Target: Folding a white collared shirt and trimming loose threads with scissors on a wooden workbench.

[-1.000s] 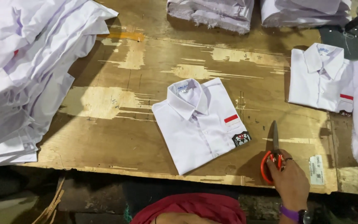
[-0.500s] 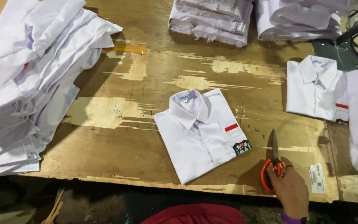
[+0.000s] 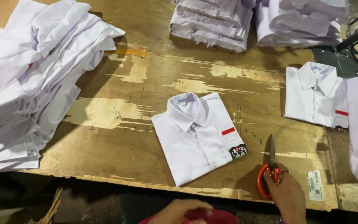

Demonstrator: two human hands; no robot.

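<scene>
**Desk:** What's nearest the camera?

**Photographer:** At the worktop's (image 3: pixel 117 145) near edge, the right hand (image 3: pixel 289 195) rests on orange-handled scissors (image 3: pixel 269 172), fingers through the loops, closed around them; the steel blades lie flat and shut, pointing away. The left hand (image 3: pixel 183 209) sits low over dark red cloth (image 3: pixel 212 216), fingers curled; whether it grips anything I cannot tell.

**Desk:** And the shirt?

**Photographer:** A folded white shirt (image 3: pixel 197 137) lies just left of the scissors, collar up and away, a red stripe and a dark badge on its pocket side. Squared like that, it looks ready for stacking. A small paper tag (image 3: pixel 315 185) lies right of the scissors.

**Desk:** Beyond it?

**Photographer:** A second folded shirt (image 3: pixel 313 95) sits farther right of the first. A loose, rumpled heap of white shirts (image 3: pixel 30 79) slumps well to its left. Neat white stacks (image 3: pixel 253 20) line the far edge. The worktop is scuffed plywood, its veneer worn pale in patches.
</scene>
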